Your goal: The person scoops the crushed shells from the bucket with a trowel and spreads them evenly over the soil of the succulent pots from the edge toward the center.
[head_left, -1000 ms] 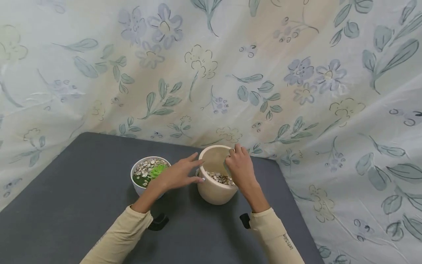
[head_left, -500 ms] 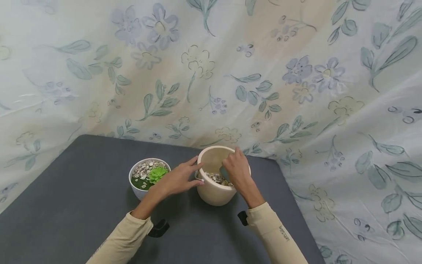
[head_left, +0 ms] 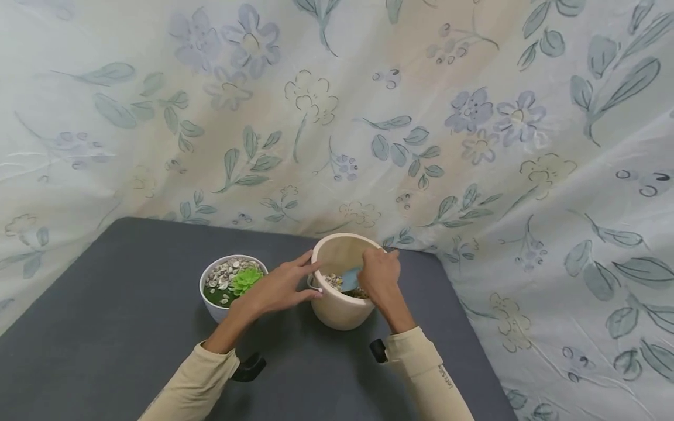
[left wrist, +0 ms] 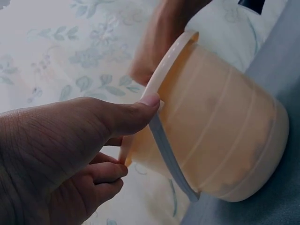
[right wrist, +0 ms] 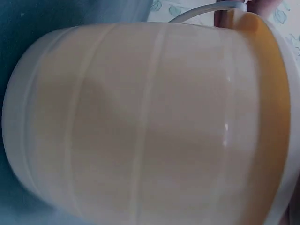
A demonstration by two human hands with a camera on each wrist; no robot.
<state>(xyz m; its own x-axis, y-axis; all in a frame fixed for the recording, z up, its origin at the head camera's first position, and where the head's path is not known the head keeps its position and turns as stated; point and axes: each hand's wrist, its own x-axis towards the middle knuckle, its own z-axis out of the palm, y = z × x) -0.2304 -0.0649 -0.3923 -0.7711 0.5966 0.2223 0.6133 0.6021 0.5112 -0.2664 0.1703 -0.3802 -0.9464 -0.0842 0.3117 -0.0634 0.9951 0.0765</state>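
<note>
"The bucket (head_left: 341, 316), where do you have it?"

"Upright on the desk (head_left: 131, 304), near the far edge. Taking twelve as the top, I see it at about six o'clock from the middle of my head view. It's cream, with pebbles (head_left: 333, 282) inside."

"How is your left hand (head_left: 276, 286)?"

"I have it coming in from nine o'clock, pinching the rim between thumb and fingers. On the left wrist view my thumb sits at one end of the pale grey handle (left wrist: 171, 161), which hangs along the bucket's side."

"And your right hand (head_left: 380, 273)?"

"At three o'clock of the mouth, curled round a blue scoop (head_left: 350, 279). The blade slants toward eight, over or into the pebbles; I can't tell which. The right wrist view gives me mostly bucket wall, so I can't make out each finger of that grip."

"Anything else around?"

"A white pot (head_left: 213, 313) at nine o'clock from the bucket, well apart from it, with pale stones (head_left: 231, 270) and a green plant (head_left: 246, 282). My left forearm partly crosses in front of it. Flowered cloth (head_left: 263, 117) hangs behind the desk at twelve, and on round toward three."
</note>
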